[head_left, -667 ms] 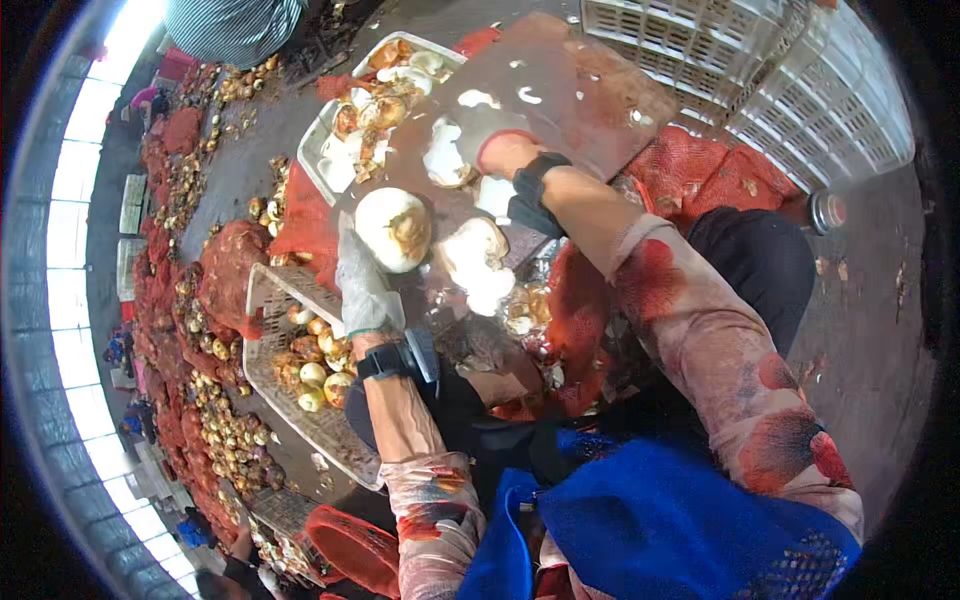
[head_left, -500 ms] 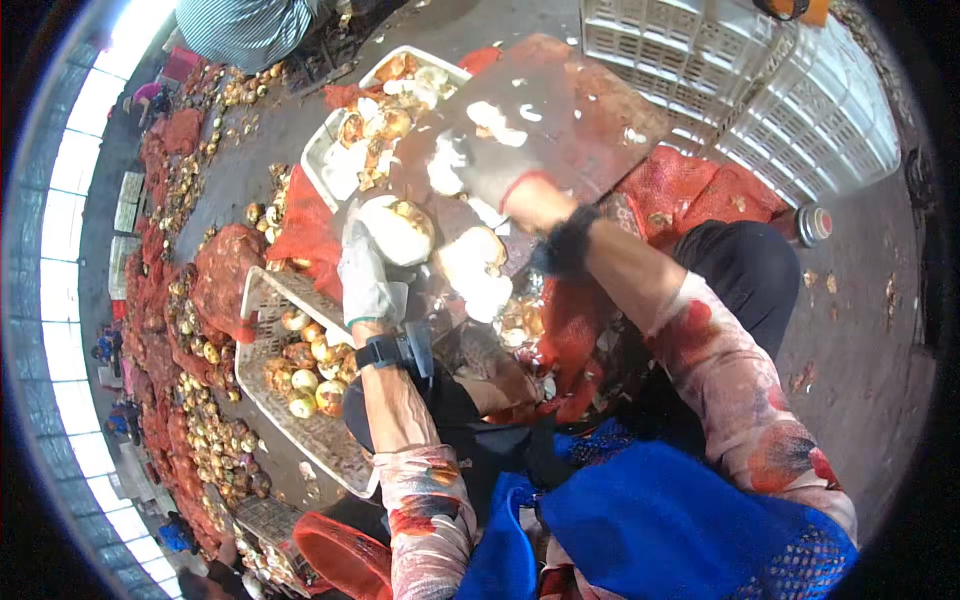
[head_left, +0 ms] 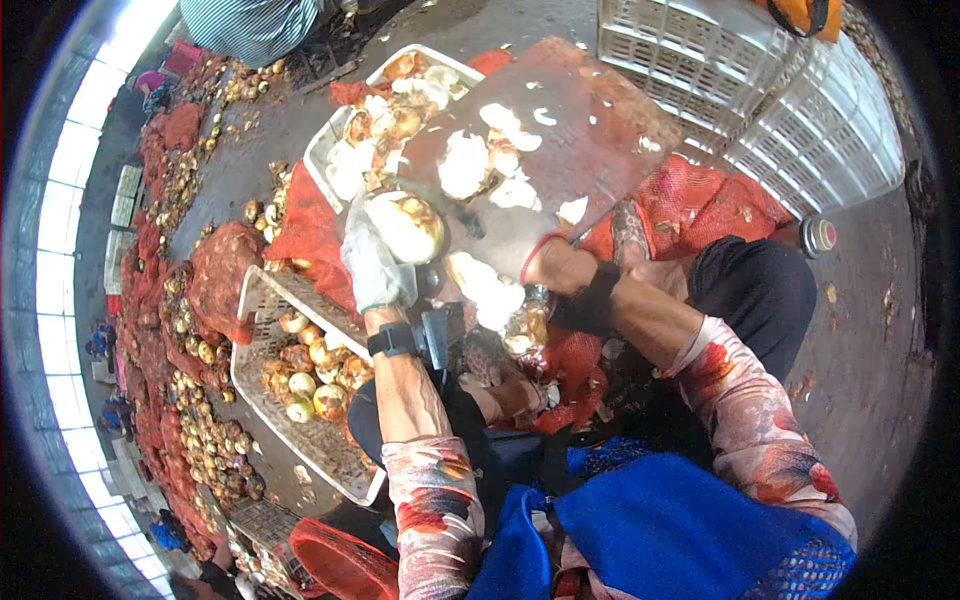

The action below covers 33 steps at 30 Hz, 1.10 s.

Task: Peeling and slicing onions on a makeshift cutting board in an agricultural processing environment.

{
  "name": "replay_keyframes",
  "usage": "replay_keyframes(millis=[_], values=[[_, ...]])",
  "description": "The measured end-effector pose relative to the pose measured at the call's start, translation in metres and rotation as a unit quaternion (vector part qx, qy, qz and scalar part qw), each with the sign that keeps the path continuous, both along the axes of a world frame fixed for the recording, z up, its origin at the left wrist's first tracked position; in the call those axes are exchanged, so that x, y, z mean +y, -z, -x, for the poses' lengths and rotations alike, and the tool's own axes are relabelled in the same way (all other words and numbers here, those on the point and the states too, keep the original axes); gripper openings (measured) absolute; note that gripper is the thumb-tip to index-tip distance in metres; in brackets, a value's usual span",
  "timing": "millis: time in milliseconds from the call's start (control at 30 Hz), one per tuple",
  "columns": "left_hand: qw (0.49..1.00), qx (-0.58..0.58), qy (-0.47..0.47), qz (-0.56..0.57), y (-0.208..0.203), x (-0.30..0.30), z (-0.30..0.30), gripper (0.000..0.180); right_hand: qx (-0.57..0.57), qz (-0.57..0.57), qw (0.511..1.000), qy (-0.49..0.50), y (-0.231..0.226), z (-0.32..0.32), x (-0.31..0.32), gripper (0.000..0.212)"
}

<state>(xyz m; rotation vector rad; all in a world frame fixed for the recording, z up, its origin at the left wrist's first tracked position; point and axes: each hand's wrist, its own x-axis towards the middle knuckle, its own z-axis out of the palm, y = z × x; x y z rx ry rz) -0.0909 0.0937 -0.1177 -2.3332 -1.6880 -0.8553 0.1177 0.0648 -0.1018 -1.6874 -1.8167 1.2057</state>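
My left hand (head_left: 372, 262), in a pale glove, is wrapped round a large, partly peeled onion (head_left: 408, 226), white with some brown skin left on its top. Close by on its right is my gloved right hand (head_left: 508, 243), fingers curled in; a dark, thin shape by its fingertips is too blurred to name. Both hands are at the near edge of a flat, grey-brown board (head_left: 590, 120). White onion pieces (head_left: 464, 165) are scattered on the board, and bright white peelings (head_left: 486, 292) lie just below my hands.
To the left stands a white crate (head_left: 262, 375) with several brown-skinned onions (head_left: 322, 378). A white basket (head_left: 318, 150) of onions and skins sits beyond my left hand. Large white crates (head_left: 810, 130) stand far right, near red mesh bags (head_left: 700, 203) and a can (head_left: 818, 236).
My right hand has drawn back toward me from over the board, uncovering more white pieces. My left hand still holds the onion, which is slightly turned.
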Motion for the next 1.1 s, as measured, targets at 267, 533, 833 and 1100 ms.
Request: replay_keyframes(millis=[267,533,833,1100], values=[[0.898,-0.382,-0.016,0.218,-0.007,0.010,-0.022,0.039,-0.056,-0.080,0.995,0.001,0.019,0.028,-0.031,0.048],[0.893,-0.408,0.002,0.190,0.015,0.019,-0.004,0.052,-0.068,-0.075,0.995,-0.019,0.024,0.040,-0.028,0.040],[0.973,-0.225,-0.004,0.059,0.034,0.037,0.006,0.043,-0.071,-0.092,0.993,0.026,0.024,0.041,-0.018,0.023],[0.962,-0.235,-0.053,0.125,0.033,0.032,0.017,0.043,-0.041,0.007,0.999,0.000,0.016,0.024,-0.011,0.038]])
